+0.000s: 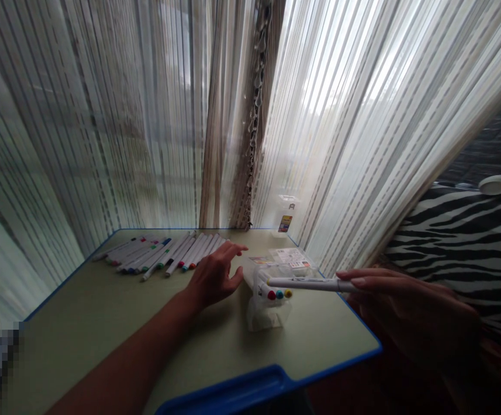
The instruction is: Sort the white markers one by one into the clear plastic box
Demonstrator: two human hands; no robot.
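Observation:
My right hand (414,311) grips a white marker (306,283) by its right end, in the air at the table's right side. The marker's other end points left, in front of a clear plastic case (256,297). Inside the case, the coloured ends of red, blue and yellow markers (279,294) face me. My left hand (218,274) is just left of the case, thumb and fingers apart, with nothing in it. Beyond the left hand, several white markers (189,252) with coloured caps lie side by side on the table.
The pale table (120,311) has a blue rim and a blue tray (228,389) at its front edge. A clear flap with a label (285,223) stands up behind the case. Striped sheer curtains (155,115) hang behind. Zebra-patterned fabric (462,236) lies to the right.

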